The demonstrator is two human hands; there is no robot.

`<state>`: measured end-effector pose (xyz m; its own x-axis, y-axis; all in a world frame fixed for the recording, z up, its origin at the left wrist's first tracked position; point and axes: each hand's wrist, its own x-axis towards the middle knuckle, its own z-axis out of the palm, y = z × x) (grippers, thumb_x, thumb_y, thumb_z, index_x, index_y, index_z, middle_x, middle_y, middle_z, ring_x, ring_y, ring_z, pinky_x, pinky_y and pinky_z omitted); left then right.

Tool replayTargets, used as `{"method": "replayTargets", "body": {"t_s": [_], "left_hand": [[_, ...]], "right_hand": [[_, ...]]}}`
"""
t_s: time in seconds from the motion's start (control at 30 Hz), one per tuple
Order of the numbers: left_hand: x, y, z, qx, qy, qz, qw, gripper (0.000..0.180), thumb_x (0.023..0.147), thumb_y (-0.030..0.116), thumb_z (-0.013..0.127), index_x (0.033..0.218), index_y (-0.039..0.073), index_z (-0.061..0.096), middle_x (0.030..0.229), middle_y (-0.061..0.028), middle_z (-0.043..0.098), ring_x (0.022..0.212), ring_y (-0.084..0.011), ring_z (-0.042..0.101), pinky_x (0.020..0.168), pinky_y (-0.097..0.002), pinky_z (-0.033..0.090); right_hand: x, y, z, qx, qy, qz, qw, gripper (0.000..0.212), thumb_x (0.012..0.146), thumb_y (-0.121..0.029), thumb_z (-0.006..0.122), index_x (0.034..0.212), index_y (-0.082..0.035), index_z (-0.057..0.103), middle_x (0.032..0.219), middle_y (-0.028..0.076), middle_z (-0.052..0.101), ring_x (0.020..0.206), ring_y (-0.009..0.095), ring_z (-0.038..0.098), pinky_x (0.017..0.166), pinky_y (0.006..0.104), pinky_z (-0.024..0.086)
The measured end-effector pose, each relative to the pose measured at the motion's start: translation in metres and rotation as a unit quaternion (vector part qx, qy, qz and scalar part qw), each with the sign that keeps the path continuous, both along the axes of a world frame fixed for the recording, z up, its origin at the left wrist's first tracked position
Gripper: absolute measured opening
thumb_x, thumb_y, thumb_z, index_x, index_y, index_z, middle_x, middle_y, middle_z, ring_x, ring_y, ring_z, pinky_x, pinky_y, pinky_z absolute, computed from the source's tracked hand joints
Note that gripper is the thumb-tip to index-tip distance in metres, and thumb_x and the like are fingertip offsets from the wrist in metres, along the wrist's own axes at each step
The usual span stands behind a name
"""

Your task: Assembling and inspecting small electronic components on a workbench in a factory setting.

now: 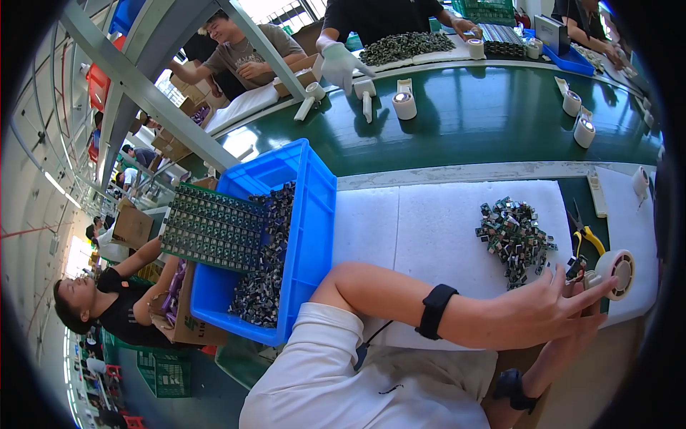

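Note:
Both my hands are together at the right edge of the white foam mat (443, 214). A white round device (616, 275) with a slotted face, like a small fan head, is at my fingertips. My left hand (547, 307) reaches across, its long fingers against the device's side. Lower down, my right hand (587, 323) grips it from below, mostly hidden behind the left. A small dark circuit board (575, 268) sits beside the device, close to my left thumb. Just beyond my hands lies a heap of small circuit boards (514, 236).
Yellow-handled pliers (589, 236) and a white handle piece (597, 194) lie near the device. A blue bin (314, 214) of small boards, with a green board panel (213, 227) on it, stands left. White devices (404, 106) ride the green conveyor belt (479, 107). Co-workers (78, 293) sit around.

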<state>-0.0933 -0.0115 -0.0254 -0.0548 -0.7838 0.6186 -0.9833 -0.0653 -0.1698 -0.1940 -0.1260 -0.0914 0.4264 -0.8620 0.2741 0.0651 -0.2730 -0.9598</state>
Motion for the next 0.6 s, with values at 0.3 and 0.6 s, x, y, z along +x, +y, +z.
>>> {"method": "replayTargets", "body": {"t_s": [0.3, 0.6], "left_hand": [[0.007, 0.002, 0.005, 0.083, 0.123, -0.121, 0.982, 0.047, 0.09, 0.013, 0.053, 0.136, 0.009, 0.046, 0.155, -0.0267, 0.027, 0.062, -0.0194, 0.054, 0.055, -0.0307, 0.043], [-0.005, 0.008, 0.01, 0.033, -0.042, -0.007, 0.999, 0.04, 0.09, 0.011, 0.054, 0.129, 0.006, 0.051, 0.151, -0.0287, 0.034, 0.056, -0.0118, 0.049, 0.049, -0.0275, 0.04]], "right_hand": [[-0.004, -0.002, -0.005, 0.072, -0.039, 0.012, 0.997, 0.054, 0.095, -0.021, 0.065, 0.138, 0.007, 0.047, 0.122, 0.02, 0.062, 0.107, 0.025, 0.064, 0.085, 0.0339, 0.055], [0.003, 0.014, 0.006, -0.128, 0.209, -0.086, 0.966, 0.048, 0.096, -0.02, 0.063, 0.134, 0.007, 0.052, 0.121, 0.019, 0.063, 0.107, 0.027, 0.064, 0.085, 0.0357, 0.054]]}}
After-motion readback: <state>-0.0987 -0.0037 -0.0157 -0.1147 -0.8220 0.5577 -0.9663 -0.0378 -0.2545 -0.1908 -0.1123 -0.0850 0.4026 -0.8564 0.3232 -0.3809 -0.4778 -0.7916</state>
